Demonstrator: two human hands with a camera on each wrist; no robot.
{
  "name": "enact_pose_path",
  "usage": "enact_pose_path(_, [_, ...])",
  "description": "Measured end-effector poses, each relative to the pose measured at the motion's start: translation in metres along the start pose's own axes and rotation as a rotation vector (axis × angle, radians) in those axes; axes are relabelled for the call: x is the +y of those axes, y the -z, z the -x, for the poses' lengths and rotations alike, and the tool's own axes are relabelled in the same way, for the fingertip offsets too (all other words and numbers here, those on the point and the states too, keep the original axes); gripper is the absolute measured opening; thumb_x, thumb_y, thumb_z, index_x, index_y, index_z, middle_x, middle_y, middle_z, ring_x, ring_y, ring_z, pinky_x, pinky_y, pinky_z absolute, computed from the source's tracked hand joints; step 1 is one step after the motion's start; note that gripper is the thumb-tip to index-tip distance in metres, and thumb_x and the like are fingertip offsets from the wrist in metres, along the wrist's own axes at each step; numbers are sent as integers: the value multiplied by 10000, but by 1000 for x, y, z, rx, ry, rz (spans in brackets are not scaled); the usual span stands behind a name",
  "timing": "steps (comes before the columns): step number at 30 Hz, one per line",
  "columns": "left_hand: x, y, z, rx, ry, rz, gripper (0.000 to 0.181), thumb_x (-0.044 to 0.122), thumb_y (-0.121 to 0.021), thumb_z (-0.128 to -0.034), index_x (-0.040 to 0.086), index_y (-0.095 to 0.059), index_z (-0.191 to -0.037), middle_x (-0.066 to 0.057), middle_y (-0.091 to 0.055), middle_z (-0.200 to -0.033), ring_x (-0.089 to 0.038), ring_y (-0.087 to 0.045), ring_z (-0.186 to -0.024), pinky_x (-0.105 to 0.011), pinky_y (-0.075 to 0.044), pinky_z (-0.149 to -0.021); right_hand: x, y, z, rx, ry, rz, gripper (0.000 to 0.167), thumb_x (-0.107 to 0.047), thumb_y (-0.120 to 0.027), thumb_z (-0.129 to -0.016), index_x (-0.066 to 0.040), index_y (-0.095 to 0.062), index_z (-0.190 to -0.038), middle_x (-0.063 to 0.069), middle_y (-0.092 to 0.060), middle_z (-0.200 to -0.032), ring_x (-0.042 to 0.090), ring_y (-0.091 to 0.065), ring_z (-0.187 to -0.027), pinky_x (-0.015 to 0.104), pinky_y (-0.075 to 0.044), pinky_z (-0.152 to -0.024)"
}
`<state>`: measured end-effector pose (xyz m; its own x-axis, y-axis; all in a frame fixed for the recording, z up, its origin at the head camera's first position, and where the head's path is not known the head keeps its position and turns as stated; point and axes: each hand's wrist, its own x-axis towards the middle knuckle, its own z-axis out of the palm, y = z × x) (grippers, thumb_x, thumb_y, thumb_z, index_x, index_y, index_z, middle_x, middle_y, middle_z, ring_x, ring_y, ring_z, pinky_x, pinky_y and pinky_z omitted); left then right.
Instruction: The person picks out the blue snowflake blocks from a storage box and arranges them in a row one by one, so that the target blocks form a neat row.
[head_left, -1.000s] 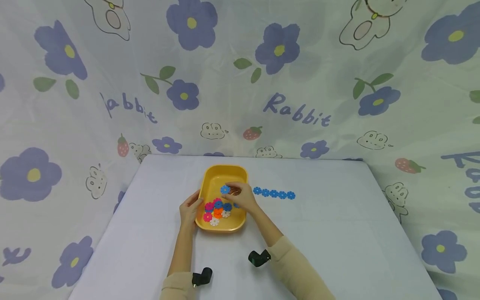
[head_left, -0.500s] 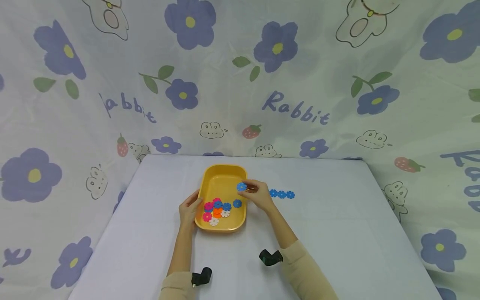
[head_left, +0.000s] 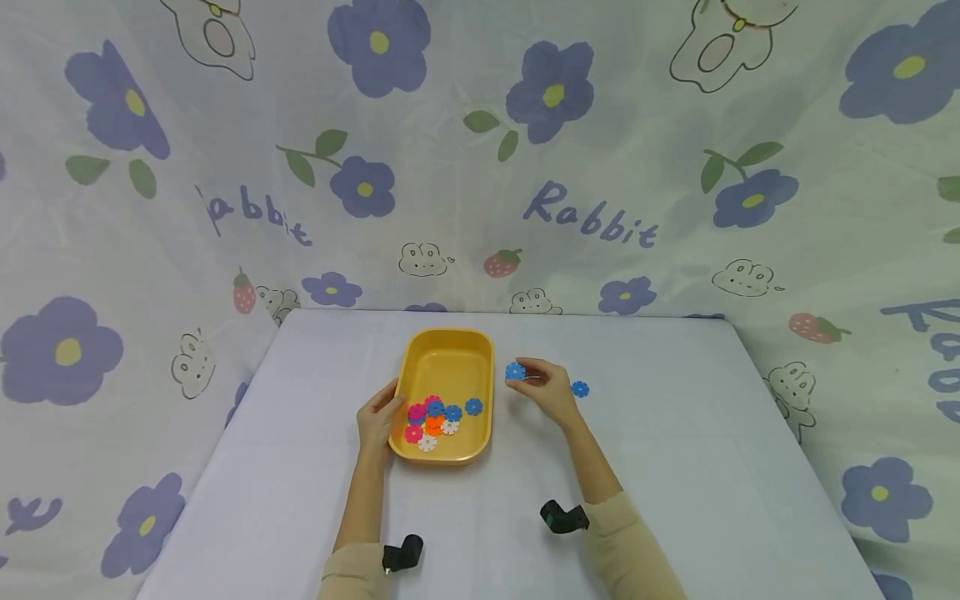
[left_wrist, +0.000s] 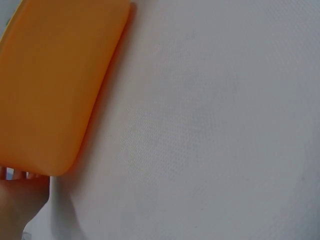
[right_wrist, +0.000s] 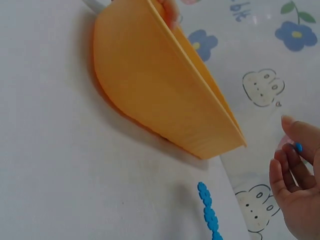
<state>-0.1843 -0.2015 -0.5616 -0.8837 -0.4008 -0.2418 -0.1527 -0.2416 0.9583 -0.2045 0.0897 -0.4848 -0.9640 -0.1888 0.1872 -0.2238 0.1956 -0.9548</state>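
My left hand (head_left: 377,422) grips the left side of a yellow tray (head_left: 450,367), thumb on the rim and the other fingers out of sight. Inside, toward the near end, lie pink, blue, orange and white flower-shaped discs (head_left: 434,425), with one blue disc (head_left: 474,407) apart near the right wall. To the tray's right, my right hand (head_left: 551,393) pinches a blue snowflake-like disc (head_left: 515,372) between thumb and fingertips, above the table. Behind that hand runs a joined row of blue discs (right_wrist: 208,212); only its right end (head_left: 580,389) shows in the head view.
White cloth covers the table (head_left: 675,467). A flower-and-rabbit printed curtain (head_left: 457,167) stands behind and at both sides. Black wrist cameras are strapped at the left sleeve (head_left: 403,552) and the right sleeve (head_left: 564,517).
My right hand has lifted the blue disc out from over the tray and carried it right, past the rim, now covering most of the blue row. My left hand stays on the tray.
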Motion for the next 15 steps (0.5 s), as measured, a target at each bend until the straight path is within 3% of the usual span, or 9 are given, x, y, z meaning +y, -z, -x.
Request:
enact_pose_path(5, [1,0,0,-1,10,-1,437,66,-663,-860,-10,-563,-1279,-120,-590,-1275,-69,-567,-1023,-113,-488,-832,5,13,4,33,-13,-9,423,9,-731,-781,145,-584,-1154,285,-613,-1123,402,-589,-954,180,-533,-782])
enact_pose_path(15, [1,1,-1,-9,28,-10,437,85,-652,-872,10,-559,-1292,-111,-575,-1295,-87,-551,-1063,-122,-480,-859,20,36,15,94,-27,-1,415,22,-727,-779,149,-586,-1149,300,-608,-1101,418,-574,-979,138,-518,-761])
